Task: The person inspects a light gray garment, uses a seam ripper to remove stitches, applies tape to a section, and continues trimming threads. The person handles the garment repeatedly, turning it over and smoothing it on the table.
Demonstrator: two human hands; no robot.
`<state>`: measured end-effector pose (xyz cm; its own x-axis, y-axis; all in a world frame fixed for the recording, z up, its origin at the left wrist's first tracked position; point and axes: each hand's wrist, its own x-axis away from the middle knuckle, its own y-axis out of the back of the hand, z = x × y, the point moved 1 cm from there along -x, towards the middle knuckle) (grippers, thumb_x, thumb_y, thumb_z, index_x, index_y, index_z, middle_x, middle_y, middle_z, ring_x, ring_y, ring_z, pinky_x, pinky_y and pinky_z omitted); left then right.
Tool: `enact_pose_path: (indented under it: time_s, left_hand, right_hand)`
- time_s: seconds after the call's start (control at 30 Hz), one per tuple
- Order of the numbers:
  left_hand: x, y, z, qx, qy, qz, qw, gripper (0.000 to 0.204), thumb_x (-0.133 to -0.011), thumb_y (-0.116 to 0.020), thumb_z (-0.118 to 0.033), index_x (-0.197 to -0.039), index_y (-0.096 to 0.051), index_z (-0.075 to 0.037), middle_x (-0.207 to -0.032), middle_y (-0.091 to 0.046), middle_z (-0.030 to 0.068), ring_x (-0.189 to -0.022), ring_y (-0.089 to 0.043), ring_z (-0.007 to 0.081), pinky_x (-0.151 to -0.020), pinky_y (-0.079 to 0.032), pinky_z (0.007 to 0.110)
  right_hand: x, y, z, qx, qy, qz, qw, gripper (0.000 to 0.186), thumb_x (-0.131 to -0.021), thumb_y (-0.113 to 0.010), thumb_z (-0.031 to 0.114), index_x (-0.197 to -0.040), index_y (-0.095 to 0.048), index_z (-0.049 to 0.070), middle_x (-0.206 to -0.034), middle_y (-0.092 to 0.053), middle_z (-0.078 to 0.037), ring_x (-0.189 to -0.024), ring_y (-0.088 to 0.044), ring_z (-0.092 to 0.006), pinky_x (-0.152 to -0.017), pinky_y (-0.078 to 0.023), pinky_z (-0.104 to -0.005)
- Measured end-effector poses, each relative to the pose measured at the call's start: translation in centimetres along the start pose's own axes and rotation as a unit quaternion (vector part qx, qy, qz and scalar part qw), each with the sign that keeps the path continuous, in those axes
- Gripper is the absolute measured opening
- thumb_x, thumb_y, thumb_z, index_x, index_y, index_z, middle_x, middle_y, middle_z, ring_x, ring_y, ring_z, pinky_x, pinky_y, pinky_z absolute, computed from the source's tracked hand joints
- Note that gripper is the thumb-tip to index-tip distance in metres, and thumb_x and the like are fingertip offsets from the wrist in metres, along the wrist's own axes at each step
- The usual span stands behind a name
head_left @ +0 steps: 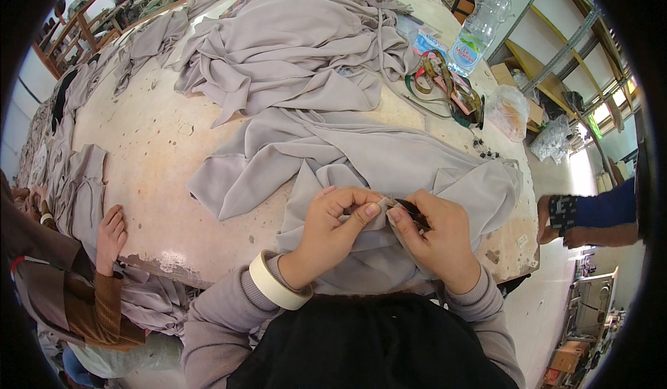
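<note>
Grey fabric point(347, 151) lies along the near side of the counter point(156, 152), pinched in the fingers of the left hand point(332, 228), the right hand point(445, 239) gripping a dark tool point(415, 214); slack, I judge, could cause a slip and nick.

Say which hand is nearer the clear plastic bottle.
Right. The right hand is on the near side of the bottle, slightly left of it; the left hand, also near side, is farther left.
</note>
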<state>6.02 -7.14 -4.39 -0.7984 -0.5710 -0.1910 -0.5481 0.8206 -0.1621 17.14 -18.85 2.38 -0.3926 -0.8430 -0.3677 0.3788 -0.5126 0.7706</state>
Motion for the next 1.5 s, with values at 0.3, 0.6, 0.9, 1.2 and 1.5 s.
enact_pose_path:
  time_s: [0.3,0.6,0.9,1.2,1.5]
  left_hand:
    - [0.0,0.1,-0.3,-0.023,-0.004,0.005,1.000,0.015,-0.089,-0.057,-0.021,-0.091,-0.065,-0.009,-0.068,-0.058,-0.0062,-0.068,-0.052,0.0053,-0.095,-0.024,0.037]
    - [0.0,0.1,-0.3,-0.028,-0.003,0.006,1.000,0.016,-0.089,-0.056,-0.022,-0.092,-0.066,-0.009,-0.068,-0.059,-0.0062,-0.069,-0.053,0.0057,-0.096,-0.023,0.039]
    - [0.0,0.3,-0.9,-0.072,-0.010,0.018,0.997,0.013,-0.088,-0.057,-0.017,-0.092,-0.065,-0.007,-0.077,-0.063,-0.0022,-0.074,-0.055,0.0079,-0.089,-0.028,0.035]
    - [0.1,0.3,-1.0,-0.158,-0.060,0.007,0.986,0.011,-0.088,-0.057,-0.018,-0.091,-0.064,-0.010,-0.079,-0.062,-0.0047,-0.070,-0.053,0.0069,-0.094,-0.023,0.038]
    - [0.3,-0.3,-0.9,0.186,0.074,0.013,0.980,0.017,-0.092,-0.055,-0.014,-0.093,-0.060,0.002,-0.082,-0.060,-0.0007,-0.073,-0.050,0.0037,-0.065,-0.040,0.017]
  right_hand:
    - [0.0,0.0,-0.2,-0.001,0.007,0.003,1.000,0.020,-0.078,-0.067,0.020,-0.072,-0.056,0.003,-0.055,-0.051,-0.010,-0.046,-0.050,-0.0248,-0.045,-0.037,-0.0315]
    - [0.0,-0.1,-0.2,0.004,0.015,0.004,1.000,0.019,-0.077,-0.067,0.020,-0.073,-0.054,0.006,-0.053,-0.051,-0.008,-0.046,-0.053,-0.0246,-0.043,-0.038,-0.0332]
    - [-0.1,-0.1,-0.2,0.015,0.022,0.005,1.000,0.022,-0.078,-0.066,0.020,-0.069,-0.051,0.007,-0.052,-0.050,-0.008,-0.045,-0.052,-0.0247,-0.042,-0.038,-0.0331]
    - [0.0,-0.3,-0.4,0.020,0.029,0.006,0.999,0.021,-0.079,-0.066,0.022,-0.071,-0.053,0.007,-0.054,-0.052,-0.008,-0.049,-0.053,-0.0258,-0.044,-0.040,-0.0335]
    - [0.1,-1.1,-1.8,-0.485,-0.195,0.135,0.842,0.026,-0.086,-0.062,0.024,-0.074,-0.053,0.002,-0.055,-0.040,-0.005,-0.051,-0.041,-0.0058,-0.045,-0.032,-0.0248]
